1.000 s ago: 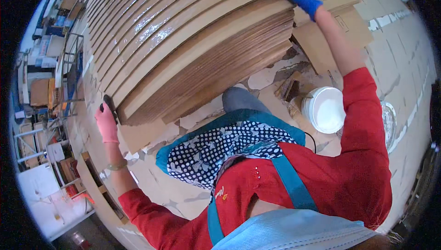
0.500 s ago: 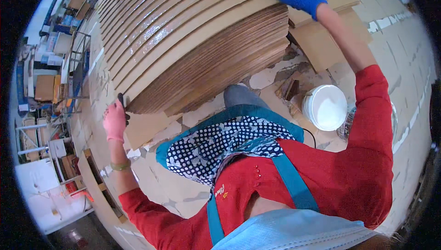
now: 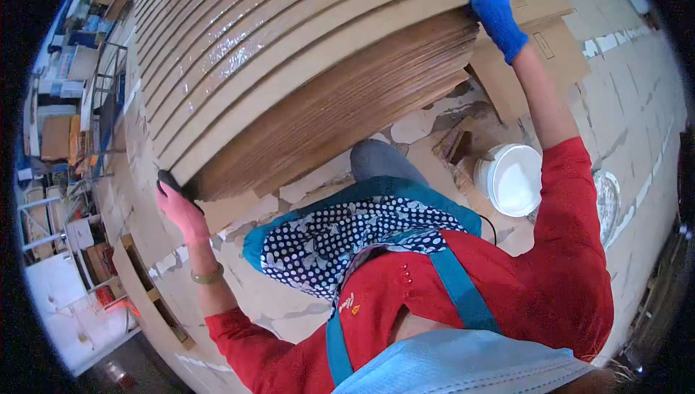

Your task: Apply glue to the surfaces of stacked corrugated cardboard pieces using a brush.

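Observation:
A tall stack of brown cardboard sheets (image 3: pixel 347 97) stands in front of me, its upper sheets fanned so that their edges step back in strips. Wet-looking shiny patches (image 3: pixel 235 53) lie across these strips. My left hand (image 3: pixel 179 209), in a pink glove with dark fingertips, is closed at the near left corner of the front top cardboard sheet (image 3: pixel 318 57). At that sheet's right end, my right hand (image 3: pixel 496 10) in a blue glove has its fingers bent over the edge. The undersides of both grips are hidden.
A white bucket (image 3: pixel 514 180) stands on the floor right of my knee. Flat cardboard pieces (image 3: pixel 536 68) lie beyond it, beside the stack. Metal racks (image 3: pixel 108 97) with boxes line the left, and a wooden pallet (image 3: pixel 156 292) lies there too.
My right hand has moved right from the sheet's top and bent round its right end. The left hand shifted slightly left and down with the corner. The fanned sheets appear farther left.

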A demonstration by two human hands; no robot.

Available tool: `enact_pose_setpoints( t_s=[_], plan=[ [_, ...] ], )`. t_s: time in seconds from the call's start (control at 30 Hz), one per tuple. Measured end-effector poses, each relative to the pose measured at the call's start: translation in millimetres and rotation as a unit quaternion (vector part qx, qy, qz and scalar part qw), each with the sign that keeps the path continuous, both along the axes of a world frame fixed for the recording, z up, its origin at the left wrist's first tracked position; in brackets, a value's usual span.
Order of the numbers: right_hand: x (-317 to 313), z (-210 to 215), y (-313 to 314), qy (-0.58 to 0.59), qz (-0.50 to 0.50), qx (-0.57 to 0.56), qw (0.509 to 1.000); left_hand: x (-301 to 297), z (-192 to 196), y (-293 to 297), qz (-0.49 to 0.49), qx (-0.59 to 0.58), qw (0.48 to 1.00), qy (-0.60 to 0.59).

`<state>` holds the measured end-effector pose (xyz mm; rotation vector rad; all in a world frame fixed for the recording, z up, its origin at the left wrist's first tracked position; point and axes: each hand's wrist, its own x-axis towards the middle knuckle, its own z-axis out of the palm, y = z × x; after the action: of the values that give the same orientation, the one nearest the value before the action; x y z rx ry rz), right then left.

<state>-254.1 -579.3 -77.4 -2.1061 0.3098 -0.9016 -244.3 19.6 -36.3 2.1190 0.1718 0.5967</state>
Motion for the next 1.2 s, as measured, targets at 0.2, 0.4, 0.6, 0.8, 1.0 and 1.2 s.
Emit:
enact_pose_setpoints(
  t_s=[0.2,0.4,0.6,0.8,1.0,1.2],
  plan=[
    [0,28,41,0.065,-0.121,-0.242,0.961,13,3,-8,0.065,0.277,0.95,0.13],
    [-1,26,36,0.046,-0.105,-0.243,0.963,28,-6,20,0.016,0.391,0.918,0.07],
    [-7,83,44,0.195,-0.003,-0.175,0.965,17,52,20,0.031,0.367,0.916,0.161],
    [47,43,0,0.068,0.021,0.125,0.99,41,16,-26,-0.174,-0.325,0.916,0.157],
    [45,19,37,0.077,0.02,-0.183,0.98,56,7,-9,-0.056,-0.311,0.932,0.175],
    [40,14,26,0.015,0.049,-0.356,0.933,38,7,-45,0.071,-0.147,0.986,0.041]
  ],
)
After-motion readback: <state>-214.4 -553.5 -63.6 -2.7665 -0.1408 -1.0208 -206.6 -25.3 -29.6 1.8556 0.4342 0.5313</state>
